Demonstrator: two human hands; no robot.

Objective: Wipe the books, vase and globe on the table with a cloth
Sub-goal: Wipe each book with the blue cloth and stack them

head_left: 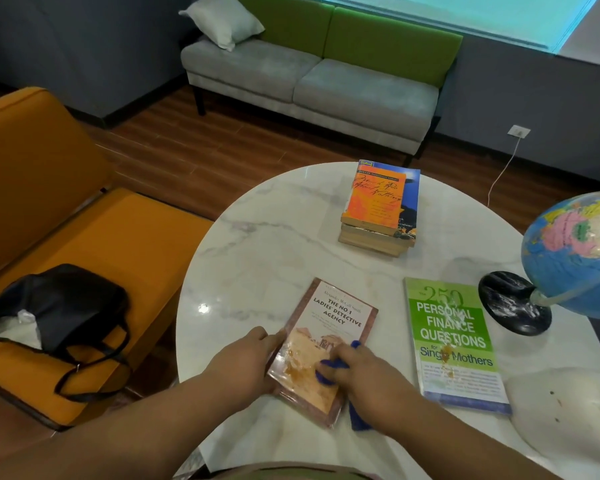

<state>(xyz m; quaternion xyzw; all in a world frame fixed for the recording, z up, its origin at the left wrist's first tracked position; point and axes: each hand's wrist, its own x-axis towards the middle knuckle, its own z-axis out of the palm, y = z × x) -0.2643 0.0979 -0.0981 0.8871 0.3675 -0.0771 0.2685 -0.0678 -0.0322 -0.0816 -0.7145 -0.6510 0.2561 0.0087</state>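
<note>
A brown-bordered paperback [329, 327] lies near the front of the round white marble table [257, 244], with brownish stains on its lower cover. My left hand [246, 362] holds its left edge. My right hand [364, 379] grips a blue cloth [333, 367] and presses it on the lower part of the cover. To the right lies a green finance book [451, 337] with smears on it. A stack of books [381, 206] stands farther back. The globe [575, 254] on its black base [510, 303] is at the right edge. A white rounded object [565, 414], possibly the vase, lies at the lower right.
An orange sofa [84, 237] with a black bag [59, 313] stands left of the table. A grey and green sofa [312, 81] with a pillow [222, 19] is at the back. A white cable [503, 168] runs from a wall socket.
</note>
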